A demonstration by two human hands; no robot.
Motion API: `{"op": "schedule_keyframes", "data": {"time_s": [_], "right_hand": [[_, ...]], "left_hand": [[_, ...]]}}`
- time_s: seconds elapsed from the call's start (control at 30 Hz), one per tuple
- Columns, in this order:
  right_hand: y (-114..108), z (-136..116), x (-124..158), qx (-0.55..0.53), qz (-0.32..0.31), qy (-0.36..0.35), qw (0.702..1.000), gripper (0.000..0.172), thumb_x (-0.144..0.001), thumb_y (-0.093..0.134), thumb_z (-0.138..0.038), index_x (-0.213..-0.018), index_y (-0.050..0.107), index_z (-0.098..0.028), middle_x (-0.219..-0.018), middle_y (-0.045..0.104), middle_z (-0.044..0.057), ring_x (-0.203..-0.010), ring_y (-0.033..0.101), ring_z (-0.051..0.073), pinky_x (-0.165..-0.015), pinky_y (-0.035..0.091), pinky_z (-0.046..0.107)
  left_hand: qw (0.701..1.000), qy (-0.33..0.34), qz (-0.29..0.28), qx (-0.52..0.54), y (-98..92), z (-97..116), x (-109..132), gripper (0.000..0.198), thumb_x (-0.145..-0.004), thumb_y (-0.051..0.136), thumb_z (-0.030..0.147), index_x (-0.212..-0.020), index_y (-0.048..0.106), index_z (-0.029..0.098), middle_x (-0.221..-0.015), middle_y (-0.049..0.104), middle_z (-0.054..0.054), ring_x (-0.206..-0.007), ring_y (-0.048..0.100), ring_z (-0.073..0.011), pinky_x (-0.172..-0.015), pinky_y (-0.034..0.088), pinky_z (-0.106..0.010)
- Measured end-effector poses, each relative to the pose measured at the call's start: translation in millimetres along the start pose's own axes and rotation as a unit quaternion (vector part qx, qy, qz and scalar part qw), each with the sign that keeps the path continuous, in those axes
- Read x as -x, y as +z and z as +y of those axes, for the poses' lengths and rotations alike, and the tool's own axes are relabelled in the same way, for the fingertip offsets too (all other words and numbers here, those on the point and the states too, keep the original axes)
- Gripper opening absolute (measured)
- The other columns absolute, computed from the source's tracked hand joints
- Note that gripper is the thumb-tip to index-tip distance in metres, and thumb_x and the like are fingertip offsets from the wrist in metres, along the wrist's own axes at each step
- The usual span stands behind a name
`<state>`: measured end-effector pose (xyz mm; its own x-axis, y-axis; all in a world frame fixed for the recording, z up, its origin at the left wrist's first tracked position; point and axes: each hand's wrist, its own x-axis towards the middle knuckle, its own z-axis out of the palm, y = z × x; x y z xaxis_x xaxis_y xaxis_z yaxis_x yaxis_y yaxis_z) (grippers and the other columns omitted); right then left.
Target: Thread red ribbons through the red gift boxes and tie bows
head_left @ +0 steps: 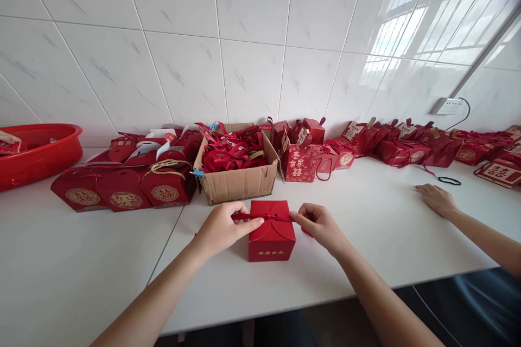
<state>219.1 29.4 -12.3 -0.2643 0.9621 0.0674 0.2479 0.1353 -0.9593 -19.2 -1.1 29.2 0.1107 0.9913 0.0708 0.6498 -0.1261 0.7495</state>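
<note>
A red gift box [271, 252] with gold lettering on its front stands upright on the white table in front of me. Across its petal-flap top runs a red ribbon [280, 218], crossed or knotted near the middle. My left hand [228, 227] is closed on the ribbon's left part, the thumb lying along it over the box top. At the box's right edge my right hand [319, 225] pinches the other part between thumb and fingers. A bit of red shows under the right hand.
Behind the box stands a cardboard carton [240, 187] full of red ribbons. Red gift boxes [126, 198] are grouped at left, beside a red basin [44, 160]. More boxes [402, 152] line the wall. Another person's hand [437, 199] rests on the table at right, near a black band [449, 180].
</note>
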Motion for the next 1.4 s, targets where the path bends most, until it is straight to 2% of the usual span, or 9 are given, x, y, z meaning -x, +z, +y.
{"op": "schedule_keyframes", "data": {"time_s": [0.3, 0.43, 0.53, 0.63, 0.73, 0.83, 0.97, 1.2, 1.4], "right_hand": [[-11.7, 0.0, -1.2, 0.029, -0.023, 0.002, 0.999, 0.047, -0.067, 0.068, -0.060, -0.057, 0.049, -0.018, -0.049, 0.038, -0.005, -0.046, 0.030, 0.007, -0.044, 0.021, 0.024], [-22.3, -6.9, -2.5, 0.058, -0.110, 0.025, 0.992, 0.043, -0.069, 0.068, -0.056, -0.060, 0.059, -0.015, -0.048, 0.032, -0.007, -0.047, 0.022, 0.006, -0.045, 0.016, 0.023], [-29.9, -14.2, -1.2, 0.002, -0.190, 0.046, 0.981, 0.038, -0.073, 0.068, -0.051, -0.066, 0.064, -0.014, -0.048, 0.040, -0.006, -0.045, 0.026, 0.006, -0.045, 0.019, 0.023], [-32.9, -20.9, 1.1, -0.114, -0.232, 0.041, 0.965, 0.031, -0.073, 0.070, -0.045, -0.069, 0.067, -0.014, -0.053, 0.055, -0.001, -0.048, 0.045, 0.009, -0.051, 0.036, 0.025], [-29.2, -25.7, 1.7, -0.220, -0.207, 0.029, 0.953, 0.027, -0.072, 0.072, -0.042, -0.072, 0.068, -0.015, -0.058, 0.062, 0.001, -0.054, 0.054, 0.012, -0.060, 0.044, 0.028], [-22.0, -29.6, -0.2, -0.296, -0.158, 0.032, 0.942, 0.024, -0.073, 0.073, -0.039, -0.082, 0.070, -0.017, -0.063, 0.063, 0.000, -0.057, 0.055, 0.011, -0.062, 0.045, 0.026], [-15.5, -35.1, -1.9, -0.356, -0.143, 0.050, 0.922, 0.016, -0.076, 0.071, -0.033, -0.076, 0.067, -0.017, -0.065, 0.062, -0.001, -0.061, 0.055, 0.009, -0.065, 0.044, 0.023], [-12.2, -47.4, 5.1, -0.311, -0.154, 0.035, 0.937, 0.019, -0.076, 0.071, -0.033, -0.086, 0.070, -0.017, -0.064, 0.059, -0.001, -0.059, 0.054, 0.009, -0.065, 0.047, 0.024], [-11.4, -50.9, 10.2, -0.290, -0.147, 0.017, 0.945, 0.024, -0.076, 0.072, -0.034, -0.095, 0.070, -0.020, -0.075, 0.064, 0.000, -0.063, 0.057, 0.009, -0.066, 0.049, 0.024]], "left_hand": [[0.999, -0.039, 0.016, 0.006, 5.6, -13.6, 3.5, 0.047, -0.069, 0.062, 0.061, -0.060, 0.042, 0.019, -0.058, 0.040, 0.005, -0.058, 0.039, -0.0132, -0.054, 0.027, -0.024], [0.999, -0.044, 0.006, 0.019, 7.7, -11.7, 5.7, 0.044, -0.072, 0.059, 0.061, -0.068, 0.045, 0.020, -0.065, 0.045, 0.004, -0.064, 0.045, -0.0153, -0.059, 0.034, -0.025], [0.999, -0.030, 0.019, 0.020, 7.6, -8.5, 5.4, 0.037, -0.074, 0.059, 0.056, -0.084, 0.051, 0.021, -0.082, 0.057, 0.000, -0.077, 0.055, -0.0200, -0.067, 0.043, -0.030], [0.997, 0.044, 0.065, 0.007, 6.5, -2.9, 3.5, 0.034, -0.074, 0.063, 0.042, -0.101, 0.053, 0.024, -0.112, 0.059, -0.006, -0.105, 0.054, -0.0256, -0.086, 0.046, -0.037], [0.994, 0.095, 0.053, 0.007, 6.0, 4.9, 1.2, 0.034, -0.075, 0.063, 0.028, -0.107, 0.054, 0.025, -0.120, 0.058, -0.007, -0.116, 0.051, -0.0264, -0.097, 0.042, -0.042], [0.994, 0.099, 0.014, 0.037, 6.7, 11.6, 0.4, 0.036, -0.076, 0.059, 0.021, -0.111, 0.051, 0.025, -0.110, 0.064, -0.006, -0.107, 0.058, -0.0239, -0.095, 0.044, -0.042], [0.992, 0.118, 0.002, 0.044, 8.3, 18.6, 0.5, 0.040, -0.077, 0.055, 0.015, -0.114, 0.048, 0.025, -0.106, 0.066, -0.004, -0.104, 0.059, -0.0210, -0.096, 0.044, -0.039], [0.985, 0.155, 0.020, 0.074, 17.1, 44.9, -6.1, 0.029, -0.076, 0.066, 0.033, -0.102, 0.058, 0.023, -0.103, 0.067, -0.003, -0.097, 0.062, -0.0207, -0.087, 0.048, -0.033], [0.979, 0.175, 0.048, 0.092, 19.3, 48.0, -15.2, 0.012, -0.083, 0.057, 0.030, -0.084, 0.063, 0.019, -0.082, 0.069, -0.001, -0.080, 0.064, -0.0169, -0.076, 0.049, -0.028]]}}
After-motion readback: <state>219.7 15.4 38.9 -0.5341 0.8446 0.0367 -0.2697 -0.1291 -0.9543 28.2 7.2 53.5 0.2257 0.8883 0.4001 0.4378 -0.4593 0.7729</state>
